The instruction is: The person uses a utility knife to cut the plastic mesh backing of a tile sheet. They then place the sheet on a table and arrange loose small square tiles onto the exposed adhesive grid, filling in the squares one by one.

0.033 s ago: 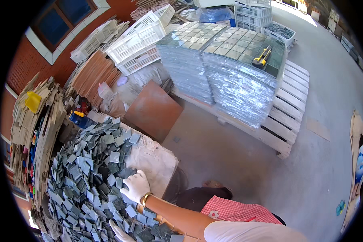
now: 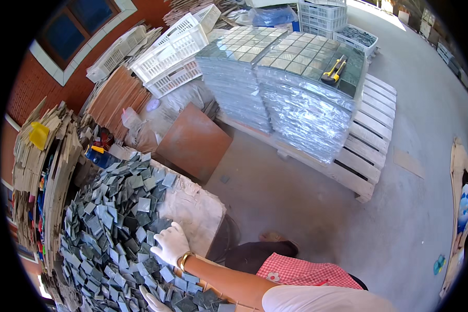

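A broad heap of small square grey-green stone tiles (image 2: 109, 229) fills the lower left. My right hand (image 2: 171, 243), in a white glove with a gold bangle at the wrist, rests on the heap's right edge. Its fingers are bent and spread apart over the tiles, with a dark tile at the fingertips. Nothing shows held in it, though the palm side is hidden. At the lower edge my left hand (image 2: 153, 300), also white-gloved, lies among the tiles; only part of it shows, its fingers stretched out. Beside the heap is a pale, worn work surface (image 2: 190, 208).
A wooden pallet (image 2: 372, 132) bears stacked tile sheets (image 2: 307, 109) with a yellow-black cutting tool (image 2: 334, 70) on top. White plastic crates (image 2: 171, 57) stand at the wall. A reddish-brown board (image 2: 195, 143) leans beyond the work surface, and a blue bottle (image 2: 101, 156) stands behind the heap.
The whole view has shifted slightly to the left. Both hands keep nearly the same place on the tiles.
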`<state>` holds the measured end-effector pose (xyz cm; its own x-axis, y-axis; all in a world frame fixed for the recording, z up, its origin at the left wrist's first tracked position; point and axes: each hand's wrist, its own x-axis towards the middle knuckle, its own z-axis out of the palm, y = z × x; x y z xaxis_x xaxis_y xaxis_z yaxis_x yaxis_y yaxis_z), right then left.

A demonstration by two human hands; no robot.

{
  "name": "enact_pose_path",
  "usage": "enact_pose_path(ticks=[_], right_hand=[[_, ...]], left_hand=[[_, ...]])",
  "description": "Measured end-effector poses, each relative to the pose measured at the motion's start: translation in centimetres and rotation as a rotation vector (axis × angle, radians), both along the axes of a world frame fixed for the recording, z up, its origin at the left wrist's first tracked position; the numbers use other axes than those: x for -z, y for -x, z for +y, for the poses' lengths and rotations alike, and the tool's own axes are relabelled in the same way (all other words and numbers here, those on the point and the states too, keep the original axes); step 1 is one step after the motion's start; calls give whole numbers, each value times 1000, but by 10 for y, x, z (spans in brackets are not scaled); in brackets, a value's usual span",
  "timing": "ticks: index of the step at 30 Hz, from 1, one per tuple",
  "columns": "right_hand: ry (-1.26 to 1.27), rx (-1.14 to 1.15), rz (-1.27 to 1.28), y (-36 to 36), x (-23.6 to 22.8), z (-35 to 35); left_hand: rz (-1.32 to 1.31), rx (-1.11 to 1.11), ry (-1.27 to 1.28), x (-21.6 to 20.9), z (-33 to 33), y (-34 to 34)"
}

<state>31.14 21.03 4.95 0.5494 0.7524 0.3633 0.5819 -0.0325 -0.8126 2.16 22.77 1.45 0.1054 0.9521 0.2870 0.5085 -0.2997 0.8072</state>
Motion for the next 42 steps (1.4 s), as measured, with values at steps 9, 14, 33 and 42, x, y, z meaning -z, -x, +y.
enact_pose_path(ticks=[9, 14, 33, 42], right_hand=[[-176, -581, 253, 78, -45, -15], [160, -121, -159, -38, -6, 50], [12, -515, 71, 19, -7, 36], [-32, -768, 494, 45, -10, -10]], left_hand=[[-28, -70, 41, -6, -10, 5], [-24, -14, 28, 20, 17, 25], [-62, 202, 56, -33, -13, -37], [-226, 240, 146, -46, -38, -30]])
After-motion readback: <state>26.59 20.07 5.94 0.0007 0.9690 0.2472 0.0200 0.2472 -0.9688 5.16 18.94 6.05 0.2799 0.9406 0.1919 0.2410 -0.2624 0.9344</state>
